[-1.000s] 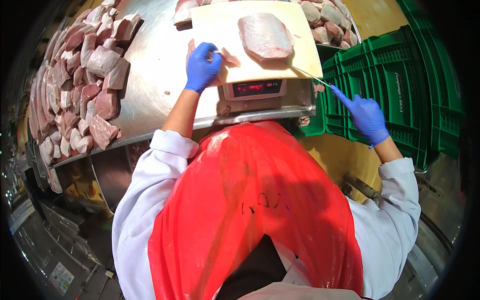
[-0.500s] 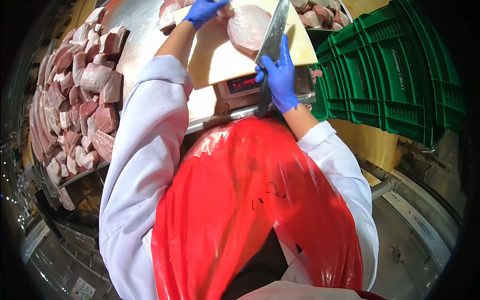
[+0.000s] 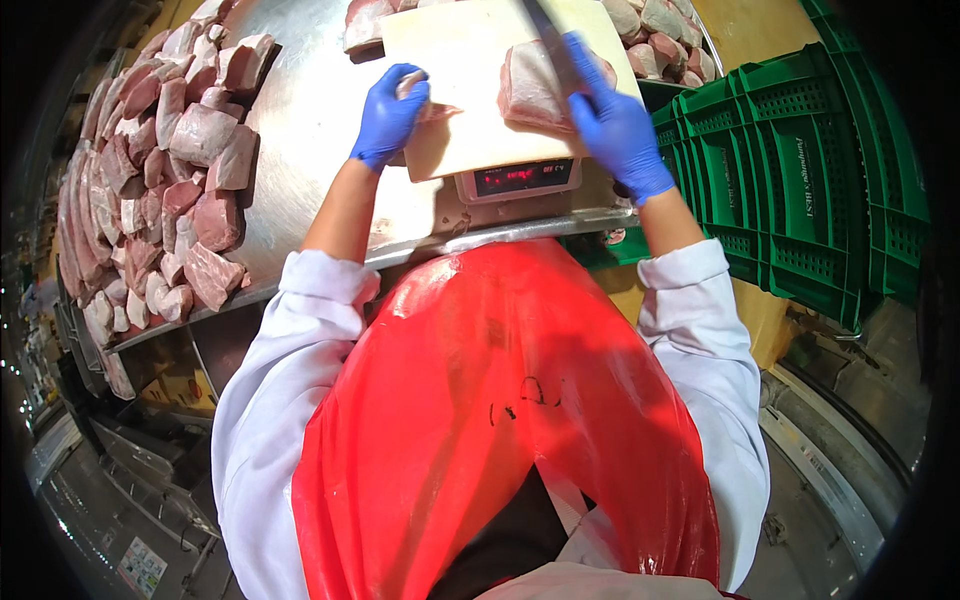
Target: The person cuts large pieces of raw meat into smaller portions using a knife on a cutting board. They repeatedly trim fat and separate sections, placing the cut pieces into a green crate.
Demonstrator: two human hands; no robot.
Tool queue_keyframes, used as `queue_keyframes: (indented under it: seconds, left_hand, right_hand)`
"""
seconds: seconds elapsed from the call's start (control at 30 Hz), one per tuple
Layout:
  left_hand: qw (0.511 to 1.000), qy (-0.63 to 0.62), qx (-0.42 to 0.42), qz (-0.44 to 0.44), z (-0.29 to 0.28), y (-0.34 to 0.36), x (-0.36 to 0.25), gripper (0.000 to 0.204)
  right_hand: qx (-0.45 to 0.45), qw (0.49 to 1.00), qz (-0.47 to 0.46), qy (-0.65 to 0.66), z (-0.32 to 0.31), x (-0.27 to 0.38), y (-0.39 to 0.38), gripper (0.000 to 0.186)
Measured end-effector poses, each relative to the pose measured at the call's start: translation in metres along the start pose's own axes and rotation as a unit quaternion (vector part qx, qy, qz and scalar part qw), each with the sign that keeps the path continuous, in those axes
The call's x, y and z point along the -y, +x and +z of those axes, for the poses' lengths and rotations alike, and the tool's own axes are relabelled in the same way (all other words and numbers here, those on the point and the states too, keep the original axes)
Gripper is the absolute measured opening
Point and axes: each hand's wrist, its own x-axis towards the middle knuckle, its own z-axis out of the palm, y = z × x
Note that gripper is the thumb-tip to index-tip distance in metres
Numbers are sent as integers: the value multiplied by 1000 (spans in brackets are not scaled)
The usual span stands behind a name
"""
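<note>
A pale slab of raw meat (image 3: 530, 92) lies on the right part of a cream cutting board (image 3: 465, 150). My right hand (image 3: 622, 135), in a blue glove, is closed round the handle of a knife (image 3: 546, 32). The blade points away from me and passes over the slab, slightly smeared by motion. At the board's left edge, my blue-gloved left hand (image 3: 392, 115) curls its fingers round a small piece of meat (image 3: 408, 84). A thin meat scrap (image 3: 437, 112) shows on the board beside that hand.
Under the board's near edge sits a scale with a lit red display (image 3: 522, 178). Many cut meat pieces (image 3: 200, 135) are heaped on the left of the steel table (image 3: 310, 110). More meat (image 3: 655, 45) lies at the far right. Green crates (image 3: 770, 170) stand on the right.
My left hand has come back from the far side of the slab to the board's left edge. My right hand and the knife have moved right and farther away. The slab sits farther right.
</note>
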Motion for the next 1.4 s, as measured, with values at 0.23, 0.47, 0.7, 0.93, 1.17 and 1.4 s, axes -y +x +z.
queue_keyframes:
  seconds: [0.23,0.47,0.7,0.93,1.17,1.4]
  left_hand:
    - [988,-101,-108,-40,-20,-28,-28,10]
    - [978,186,13,93,53,-41,-50,29]
    - [886,435,35,156,95,-46,-39,16]
    - [903,403,-4,149,90,-46,-34,18]
    - [909,401,53,98,82,-42,-36,18]
    - [913,396,84,57,61,-41,-33,18]
  right_hand:
    - [158,964,-70,-202,-18,4,-77,79]
    - [168,984,11,-64,-87,-36,-171,81]
    - [15,997,68,16,-25,-5,-101,68]
    - [9,995,-15,-94,36,31,-23,74]
    - [190,959,16,-212,-6,49,-72,83]
    - [265,928,49,-258,-64,50,-149,87]
